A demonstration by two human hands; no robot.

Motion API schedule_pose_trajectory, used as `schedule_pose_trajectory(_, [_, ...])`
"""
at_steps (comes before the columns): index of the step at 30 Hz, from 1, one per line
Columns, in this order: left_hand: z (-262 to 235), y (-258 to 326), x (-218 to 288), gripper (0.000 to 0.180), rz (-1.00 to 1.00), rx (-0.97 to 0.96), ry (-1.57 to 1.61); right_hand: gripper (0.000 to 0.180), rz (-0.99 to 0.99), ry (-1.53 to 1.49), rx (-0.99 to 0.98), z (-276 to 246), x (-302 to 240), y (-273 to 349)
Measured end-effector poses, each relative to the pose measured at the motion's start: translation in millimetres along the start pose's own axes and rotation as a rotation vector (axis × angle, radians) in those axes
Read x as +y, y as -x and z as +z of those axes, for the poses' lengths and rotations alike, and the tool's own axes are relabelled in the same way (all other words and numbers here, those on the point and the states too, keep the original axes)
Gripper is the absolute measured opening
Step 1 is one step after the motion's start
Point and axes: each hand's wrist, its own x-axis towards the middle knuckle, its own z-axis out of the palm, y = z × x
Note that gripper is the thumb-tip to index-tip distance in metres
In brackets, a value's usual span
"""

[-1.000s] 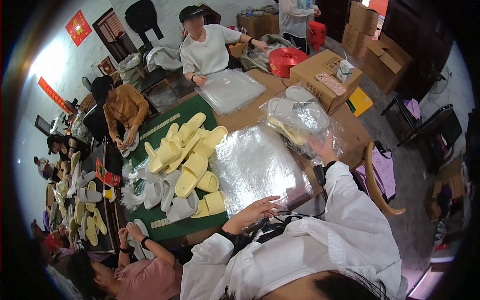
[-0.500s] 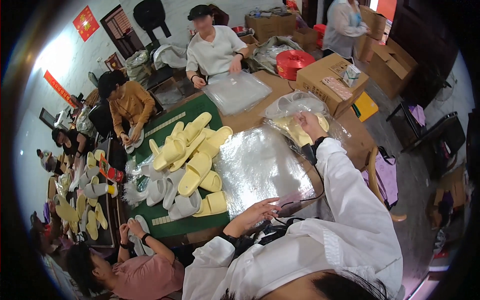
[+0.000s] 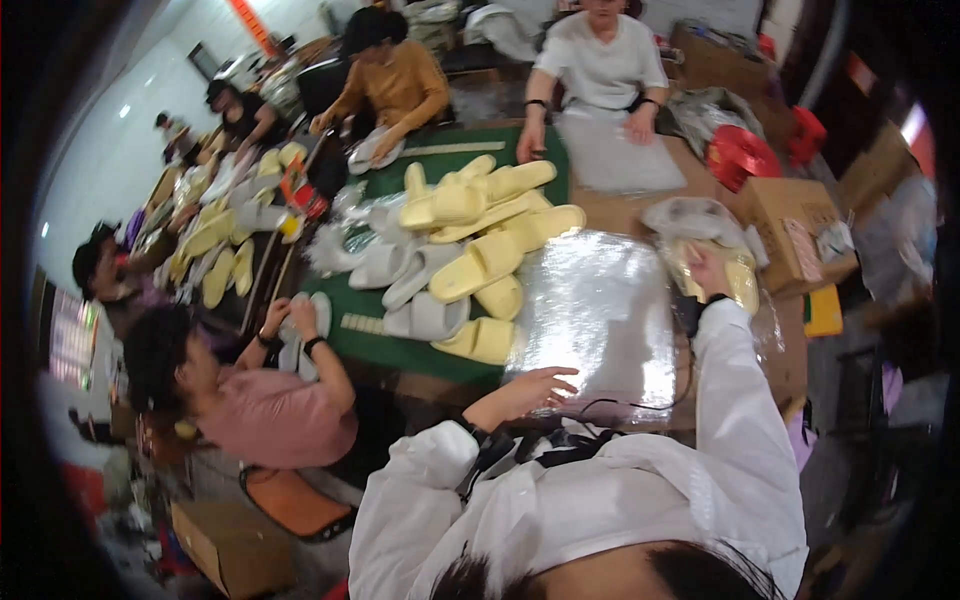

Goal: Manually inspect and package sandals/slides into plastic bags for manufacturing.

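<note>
A pair of yellow slippers (image 3: 742,284) in a clear plastic bag lies at the right of the table. My right hand (image 3: 706,266) is on that bag; its fingers are blurred, so I cannot tell whether they grip it. My left hand (image 3: 530,391) holds nothing and has its fingers stretched out over the near edge of a shiny stack of clear plastic bags (image 3: 605,300). Left of the stack, loose yellow slippers (image 3: 480,262) are heaped with grey slippers (image 3: 427,318) on a green mat (image 3: 380,350).
A cardboard box (image 3: 795,215) and a red roll of plastic twine (image 3: 740,158) stand at the right back. Co-workers sit across and to the left; one in white touches a clear plastic stack (image 3: 618,150). Bagged grey slippers (image 3: 690,215) lie behind the yellow pair.
My view has swung left, so the table appears farther right. My right hand stays on the bagged yellow slippers; my left hand stays beside the shiny stack.
</note>
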Motion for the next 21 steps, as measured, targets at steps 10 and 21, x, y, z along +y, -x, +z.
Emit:
schedule_pose_trajectory(10, [-167.2,-5.4,16.6,0.049,0.512,1.174,-0.587,0.016,0.145,-0.229,0.454,135.5,6.2,86.5])
schedule_pose_trajectory(21, [-171.7,-47.2,123.2,0.084,0.364,1.122,-0.289,0.026,0.674,0.120,0.291,144.9,117.2,269.4])
